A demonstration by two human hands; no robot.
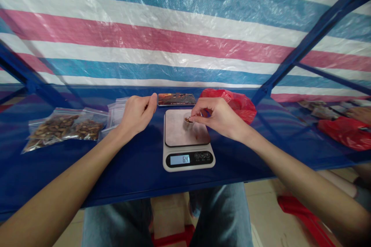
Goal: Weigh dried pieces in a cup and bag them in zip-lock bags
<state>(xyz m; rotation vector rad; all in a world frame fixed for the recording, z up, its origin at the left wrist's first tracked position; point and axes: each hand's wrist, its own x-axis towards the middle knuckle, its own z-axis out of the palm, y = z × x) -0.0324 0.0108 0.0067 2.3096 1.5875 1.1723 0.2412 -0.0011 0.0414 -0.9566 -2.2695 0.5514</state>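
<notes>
A white kitchen scale (189, 164) rests on the blue table, its display showing 64 or 6.4; I cannot make out a decimal point. On its plate stands a small clear cup (188, 124) with brown dried pieces inside. My right hand (213, 115) reaches over the plate from the right, thumb and fingertips pinched together at the cup's rim. What the pinch holds is too small to tell. A small reddish fragment (196, 137) lies on the plate. Left of the scale, my left hand (139, 112) is curled closed near the phone's left end, with nothing seen in it.
Behind the scale lies a phone (176, 99), with a red plastic bag (242, 104) to its right. Zip bags of brown dried pieces (55, 128) and clear zip bags (116, 114) lie left. Another person's hand (359, 114) and a second red bag (344, 131) are far right.
</notes>
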